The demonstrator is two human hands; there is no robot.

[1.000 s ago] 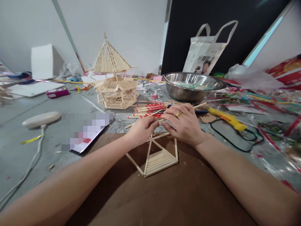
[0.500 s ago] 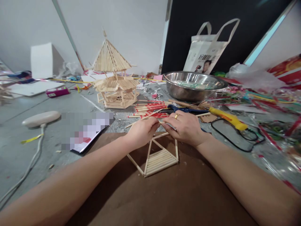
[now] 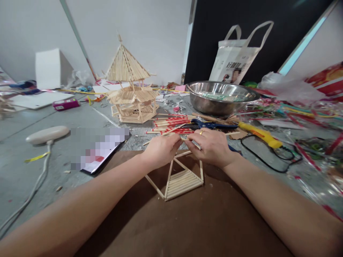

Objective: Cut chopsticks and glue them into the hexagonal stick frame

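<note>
My left hand [image 3: 163,150] and my right hand [image 3: 211,147] come nearly together over the brown sheet [image 3: 209,217]. Both are closed, with the fingertips pinching a thin pale wooden stick [image 3: 184,139]; most of it is hidden by the fingers. A gold ring sits on a finger of my right hand. Just below the hands lies a flat frame of glued-looking sticks [image 3: 184,186], one triangular section partly filled with parallel slats. My hands cover the far part of this frame.
Behind stand a stick pavilion model [image 3: 131,96] and a steel basin [image 3: 222,103]. Red-banded sticks [image 3: 171,123], blue-handled pliers [image 3: 211,124] and a yellow-handled corded tool [image 3: 259,135] lie beyond my hands. A phone [image 3: 104,151] and a white corded device [image 3: 47,135] are left.
My right hand has dipped slightly, and the pinched stick is still between both hands. The frame below has stayed in place.
</note>
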